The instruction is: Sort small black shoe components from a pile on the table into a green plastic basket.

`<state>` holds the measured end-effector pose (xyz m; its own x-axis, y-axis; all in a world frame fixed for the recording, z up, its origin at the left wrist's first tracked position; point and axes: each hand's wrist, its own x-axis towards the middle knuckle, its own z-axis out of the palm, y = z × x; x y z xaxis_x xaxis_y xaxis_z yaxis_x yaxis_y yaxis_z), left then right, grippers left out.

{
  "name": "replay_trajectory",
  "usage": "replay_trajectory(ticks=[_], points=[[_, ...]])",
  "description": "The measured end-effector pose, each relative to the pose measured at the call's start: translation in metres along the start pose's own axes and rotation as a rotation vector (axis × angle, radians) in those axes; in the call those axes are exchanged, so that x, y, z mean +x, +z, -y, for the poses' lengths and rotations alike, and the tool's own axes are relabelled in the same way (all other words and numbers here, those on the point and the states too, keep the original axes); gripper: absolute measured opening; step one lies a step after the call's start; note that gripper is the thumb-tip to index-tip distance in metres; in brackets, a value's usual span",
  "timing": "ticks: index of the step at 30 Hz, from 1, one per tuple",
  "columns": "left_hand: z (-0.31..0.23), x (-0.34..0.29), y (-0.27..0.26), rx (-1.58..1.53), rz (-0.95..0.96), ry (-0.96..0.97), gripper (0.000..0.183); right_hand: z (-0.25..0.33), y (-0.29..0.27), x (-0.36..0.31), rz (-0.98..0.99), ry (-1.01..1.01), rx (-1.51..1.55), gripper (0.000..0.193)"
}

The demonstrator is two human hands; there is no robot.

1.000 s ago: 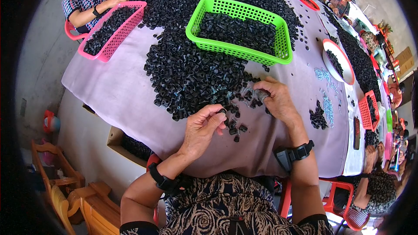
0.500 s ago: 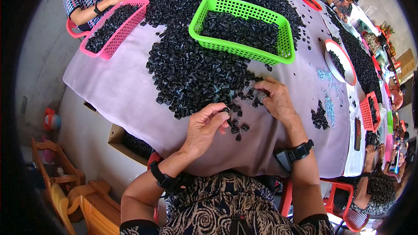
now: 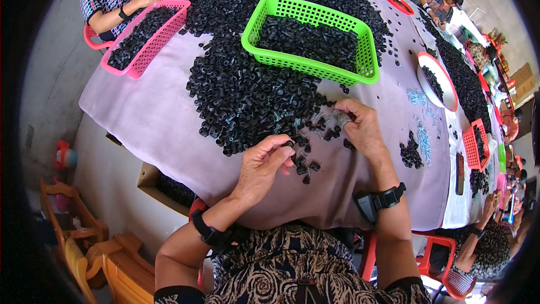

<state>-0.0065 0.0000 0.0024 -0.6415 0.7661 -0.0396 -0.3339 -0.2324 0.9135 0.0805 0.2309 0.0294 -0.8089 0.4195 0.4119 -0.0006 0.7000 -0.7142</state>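
My left hand (image 3: 263, 164) pinches a small black plastic piece (image 3: 289, 143) between thumb and forefinger, over the front edge of a heap. My right hand (image 3: 363, 128) is curled just right of it, with greyish wrapping on a fingertip; whatever its fingers hold is hidden. Below its palm shows a dark piece, though I cannot tell if the hand touches it. Small metal springs (image 3: 322, 122) lie loose among black pieces between the hands. The big heap of black pieces (image 3: 247, 98) rises ahead, and a few strays (image 3: 306, 169) lie by my left fingers.
A green basket (image 3: 309, 67) of black pieces stands on the heap. Left of it is a pink basket (image 3: 147, 48) beside a seated person. To the right lie bluish springs (image 3: 423, 141), a small black pile (image 3: 410, 153), a red-rimmed bowl (image 3: 453, 93) and a red basket (image 3: 471, 152).
My right hand has shifted slightly right, and its fingers have moved off the springs a little. My left hand keeps its pinch in nearly the same place.
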Motion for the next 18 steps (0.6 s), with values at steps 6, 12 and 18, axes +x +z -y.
replay_trajectory(ticks=[6, 12, 18], points=[[0.001, -0.001, -0.002, 0.006, 0.001, -0.004, 0.022, -0.002, -0.027, 0.001, 0.147, 0.078, 0.032, 0.032], [0.0, 0.0, 0.001, 0.003, 0.0, -0.006, 0.023, 0.004, -0.026, 0.001, 0.317, 0.07, -0.109, 0.036], [-0.001, -0.001, 0.001, 0.01, -0.007, -0.007, 0.023, 0.023, -0.023, 0.002, 0.41, -0.022, -0.338, 0.029]])
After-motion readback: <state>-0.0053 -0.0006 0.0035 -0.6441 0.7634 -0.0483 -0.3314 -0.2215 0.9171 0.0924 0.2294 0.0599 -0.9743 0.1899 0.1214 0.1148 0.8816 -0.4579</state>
